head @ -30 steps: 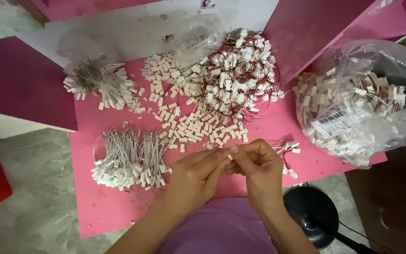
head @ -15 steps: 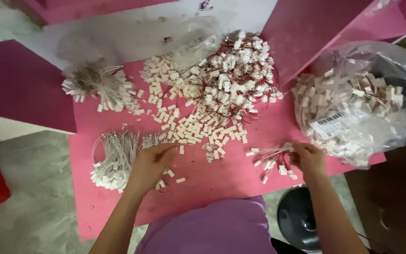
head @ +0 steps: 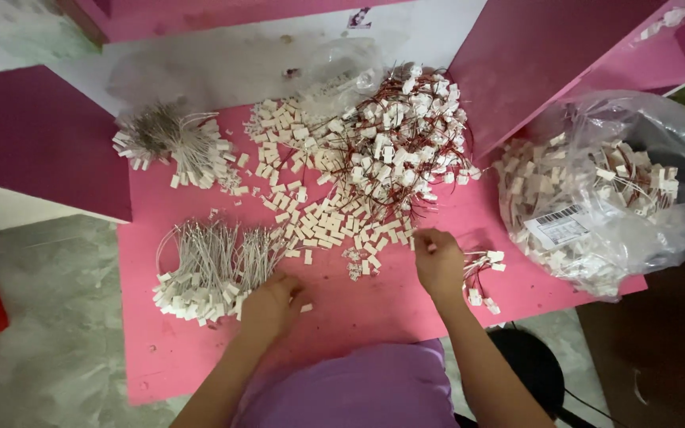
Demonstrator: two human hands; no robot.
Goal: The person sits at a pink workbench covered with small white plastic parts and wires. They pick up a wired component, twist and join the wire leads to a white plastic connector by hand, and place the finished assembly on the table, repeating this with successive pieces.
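On the near part of the pink tabletop (head: 342,317), I am resting my left hand (head: 269,301) just beside the near-left bundle of grey wires with white connectors (head: 212,269), its fingers curling down against the surface near a single loose white piece (head: 306,307); I cannot tell whether that grip is clenching anything. Toward the right, my right hand (head: 440,265) is reaching into the near edge of the scattered white connector housings (head: 334,226), fingertips bending down onto them, though whether the grip is pinching one is hidden from me. Just right of that hand, a small cluster of red-wired connectors (head: 481,277) is lying on the tabletop. Farther away, a big heap of red-wired connectors (head: 406,135) is sitting at the middle, and another grey-wire bundle (head: 172,143) is lying at the far left. At the right edge, a clear plastic bag of white connectors (head: 604,198) is slumping open.
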